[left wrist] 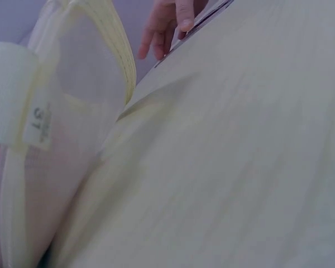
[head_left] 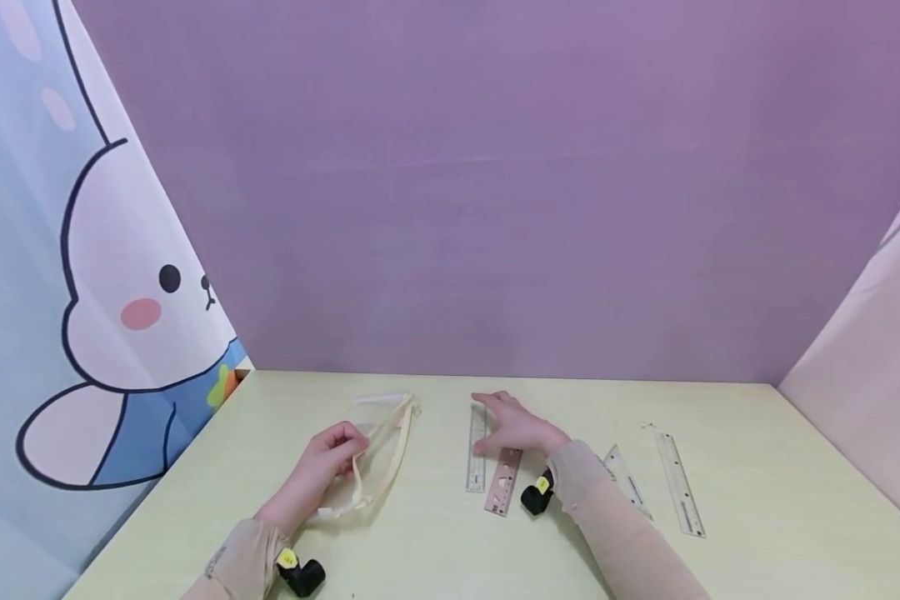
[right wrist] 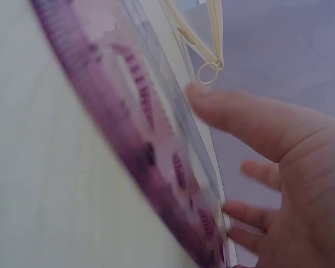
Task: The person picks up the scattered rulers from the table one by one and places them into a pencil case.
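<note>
My left hand (head_left: 333, 457) pinches the edge of a see-through zip pouch (head_left: 399, 454) with cream trim, its mouth spread wide. In the left wrist view a white tab with a printed number shows on the pouch (left wrist: 72, 106). My right hand (head_left: 519, 423) reaches over a clear ruler (head_left: 476, 467), thumb and fingers spread apart with nothing gripped. Beside that ruler lies a pink ruler (head_left: 504, 483), its far end under the hand. The right wrist view shows the pink ruler (right wrist: 134, 123) close up and the pouch's zipper pull ring (right wrist: 207, 73) beyond the thumb.
Right of my right forearm lie a clear set square (head_left: 628, 483), partly behind the sleeve, and another clear ruler (head_left: 681, 487). A purple panel (head_left: 495, 208) stands along the back of the pale table (head_left: 420, 558). A cartoon-print sheet (head_left: 120, 333) hangs on the left.
</note>
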{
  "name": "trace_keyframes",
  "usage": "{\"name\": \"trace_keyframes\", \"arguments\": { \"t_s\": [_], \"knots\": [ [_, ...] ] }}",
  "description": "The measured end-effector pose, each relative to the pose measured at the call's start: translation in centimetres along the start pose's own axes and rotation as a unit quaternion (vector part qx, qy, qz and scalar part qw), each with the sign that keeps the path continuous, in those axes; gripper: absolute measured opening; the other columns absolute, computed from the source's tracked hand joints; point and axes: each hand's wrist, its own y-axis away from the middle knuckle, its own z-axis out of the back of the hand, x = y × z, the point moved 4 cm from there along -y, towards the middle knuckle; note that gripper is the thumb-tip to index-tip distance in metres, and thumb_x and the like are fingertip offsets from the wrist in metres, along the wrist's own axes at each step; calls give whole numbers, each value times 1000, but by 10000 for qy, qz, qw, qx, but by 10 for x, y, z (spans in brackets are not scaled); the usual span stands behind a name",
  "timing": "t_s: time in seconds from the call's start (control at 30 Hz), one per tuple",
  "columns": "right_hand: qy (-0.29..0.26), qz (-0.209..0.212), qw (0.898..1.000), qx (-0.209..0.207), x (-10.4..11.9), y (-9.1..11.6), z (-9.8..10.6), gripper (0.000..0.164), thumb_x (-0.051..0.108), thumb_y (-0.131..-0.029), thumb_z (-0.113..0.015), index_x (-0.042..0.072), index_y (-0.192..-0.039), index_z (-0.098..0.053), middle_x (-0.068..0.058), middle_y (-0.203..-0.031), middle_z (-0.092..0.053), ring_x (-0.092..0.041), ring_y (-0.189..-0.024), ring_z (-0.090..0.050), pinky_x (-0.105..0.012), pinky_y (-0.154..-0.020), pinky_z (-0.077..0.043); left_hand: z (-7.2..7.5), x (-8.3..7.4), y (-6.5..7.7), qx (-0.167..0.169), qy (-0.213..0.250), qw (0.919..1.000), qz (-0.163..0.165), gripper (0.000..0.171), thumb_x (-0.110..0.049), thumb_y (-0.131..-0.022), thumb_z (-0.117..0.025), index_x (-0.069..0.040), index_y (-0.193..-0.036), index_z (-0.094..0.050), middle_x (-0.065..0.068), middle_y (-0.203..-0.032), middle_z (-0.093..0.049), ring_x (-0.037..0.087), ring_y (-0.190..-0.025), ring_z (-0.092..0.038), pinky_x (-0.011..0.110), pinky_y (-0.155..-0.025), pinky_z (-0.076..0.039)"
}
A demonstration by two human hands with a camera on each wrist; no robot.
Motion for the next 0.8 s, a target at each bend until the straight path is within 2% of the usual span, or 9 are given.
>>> {"name": "trace_keyframes", "arguments": {
  "t_s": [0.2,0.33,0.6,0.8],
  "knots": [
    [862,-277,9958,-107,0,-1,2,107,53,-67,-83,-2,-146,-35,-26,-151,-27,-40,-138,-27,-55,-109,-25,0,0,0,8,-30,10000,7,10,-9,-89,-66,-2,-86,-59,3,-72,-50,13,-61,-45,23,-56,-41],
    [1221,-317,9920,-19,2,-1,2,113,57,-63,-83,-4,-145,-35,-27,-151,-26,-41,-138,-26,-56,-109,-23,-1,-1,-1,56,-95,9999,19,12,-9,-89,-66,0,-88,-59,3,-72,-49,14,-62,-46,24,-57,-41],
    [1439,-290,9892,14,3,-1,1,112,58,-60,-84,-2,-143,-39,-26,-148,-32,-41,-136,-30,-59,-108,-23,-1,-3,0,64,-212,9997,131,15,-13,-90,-67,-1,-90,-59,4,-74,-49,18,-67,-47,26,-60,-42],
    [1347,-366,9902,50,2,-3,0,111,57,-58,-86,-2,-140,-40,-23,-148,-34,-39,-135,-31,-61,-108,-22,0,-3,0,51,-269,9994,211,14,-14,-90,-67,-2,-92,-60,4,-76,-49,18,-69,-47,27,-62,-43]
  ]
}}
